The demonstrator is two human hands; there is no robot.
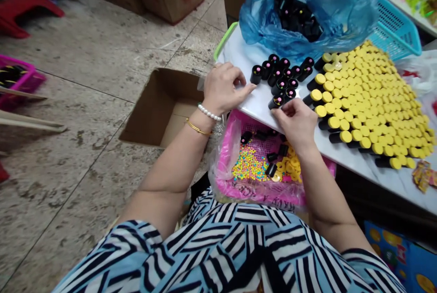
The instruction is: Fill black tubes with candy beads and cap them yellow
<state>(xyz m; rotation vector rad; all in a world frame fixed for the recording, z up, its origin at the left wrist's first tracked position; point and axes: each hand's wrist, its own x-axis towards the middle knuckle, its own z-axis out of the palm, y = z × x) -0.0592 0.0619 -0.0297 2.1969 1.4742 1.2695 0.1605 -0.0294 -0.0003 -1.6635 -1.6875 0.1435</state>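
Observation:
My left hand [225,87] rests at the table's edge with fingers curled and thumb stretched out apart from them, its tip close to a black tube [256,75]. Nothing shows in its grasp. With thumb and fingertips, my right hand [297,122] grips the lower part of the nearest black tube [276,100]. That tube stands in a loose group of open-topped black tubes [280,84], with pink bits showing inside many of them. To the right stands a dense block of black tubes with yellow caps [372,101].
Below the table edge, a pink basket [225,183] holds small coloured beads [251,163], yellow rings [290,165] and black tubes. A blue plastic bag [259,19] with more black tubes lies behind. An open cardboard box [150,110] stands left; a turquoise basket [398,28] is far right.

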